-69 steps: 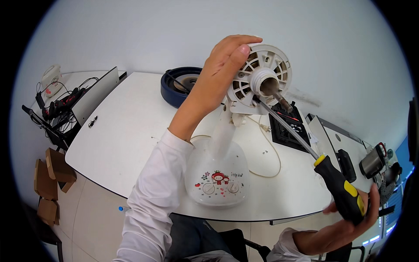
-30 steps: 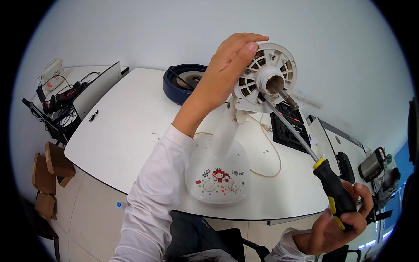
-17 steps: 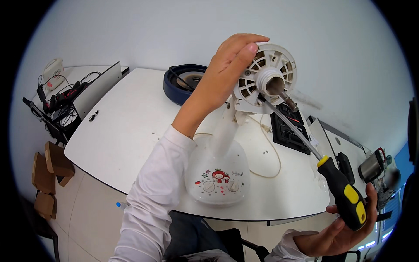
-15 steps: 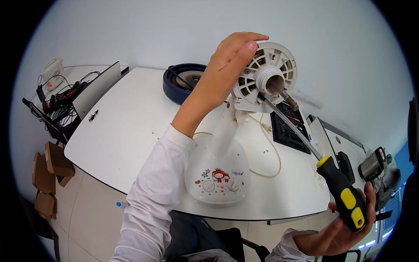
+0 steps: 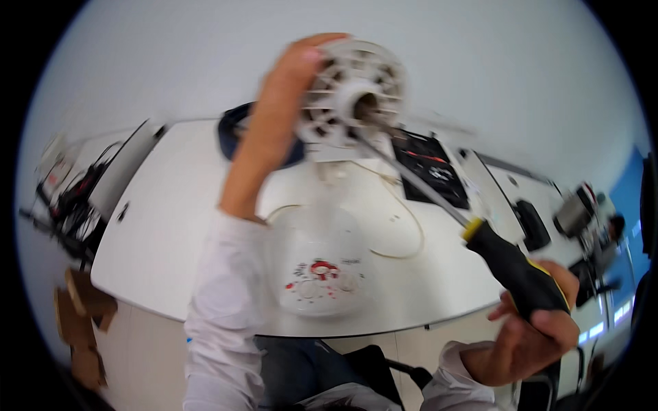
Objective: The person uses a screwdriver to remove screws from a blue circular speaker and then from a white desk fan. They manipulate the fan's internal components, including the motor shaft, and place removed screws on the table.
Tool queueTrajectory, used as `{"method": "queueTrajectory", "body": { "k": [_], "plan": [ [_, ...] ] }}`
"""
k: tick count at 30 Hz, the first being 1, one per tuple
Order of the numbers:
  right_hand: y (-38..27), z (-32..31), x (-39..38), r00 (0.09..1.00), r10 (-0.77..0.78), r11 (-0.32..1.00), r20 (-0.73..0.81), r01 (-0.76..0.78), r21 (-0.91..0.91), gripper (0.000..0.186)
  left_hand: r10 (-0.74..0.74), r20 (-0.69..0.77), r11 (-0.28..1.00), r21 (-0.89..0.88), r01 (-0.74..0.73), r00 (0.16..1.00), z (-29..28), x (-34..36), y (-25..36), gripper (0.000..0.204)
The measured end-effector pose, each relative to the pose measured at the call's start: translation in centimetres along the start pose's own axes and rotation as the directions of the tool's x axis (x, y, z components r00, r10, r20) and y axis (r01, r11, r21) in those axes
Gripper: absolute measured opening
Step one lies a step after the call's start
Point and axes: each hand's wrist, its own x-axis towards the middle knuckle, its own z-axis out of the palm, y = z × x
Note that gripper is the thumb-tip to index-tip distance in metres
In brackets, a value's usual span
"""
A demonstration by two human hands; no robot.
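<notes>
A white electric fan with its blades off stands on the table, its round slotted motor housing [image 5: 387, 72] at the top and its white base [image 5: 322, 236] below, printed with red cartoon figures. My left hand [image 5: 291, 79] is wrapped round the left side of the housing; most of its fingers are hidden behind it. With my right hand [image 5: 528, 335] I grip the black and yellow handle of a long screwdriver [image 5: 428, 188]. Its shaft slants up to the housing, and the tip is just below the central collar, hidden in the slots. The picture is blurred by motion.
A dark blue round part [image 5: 229, 140] lies behind my left forearm. To the right of the fan is an open black tool case [image 5: 428, 168], with a pale power cord [image 5: 418, 236] nearby. Tangled black cables [image 5: 68, 192] lie far left; cardboard boxes [image 5: 79, 322] are on the floor.
The whole view has shifted, and the housing with my left hand now appears farther left and higher. My right fingers have closed round the handle's end, and the handle has turned, hiding its yellow patches.
</notes>
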Motion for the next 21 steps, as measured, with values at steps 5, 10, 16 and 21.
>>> {"method": "queueTrajectory", "body": {
  "k": [5,10,16,21],
  "plan": [
    [-0.8,-0.3,1.7,0.997,-0.064,0.989,0.040,0.058,0.133,0.031,-0.153,-0.020,0.979,0.134,0.155,0.988,0.1,-0.1,0.8,0.059],
    [-0.5,0.9,1.3,0.993,-0.100,0.959,0.058,0.080,0.272,0.032,-0.083,-0.089,0.957,0.272,0.104,0.993,0.3,-0.4,0.7,0.059],
    [-0.7,0.3,1.1,0.999,-0.029,0.970,-0.028,0.034,0.241,0.040,-0.019,-0.090,0.961,0.273,0.043,0.996,1.7,-0.1,0.7,0.059],
    [-0.3,0.5,1.0,0.999,0.028,0.976,-0.038,-0.019,0.217,0.051,-0.138,-0.097,0.962,0.224,0.156,0.986,-0.1,-0.3,0.4,0.059]
  ]
}}
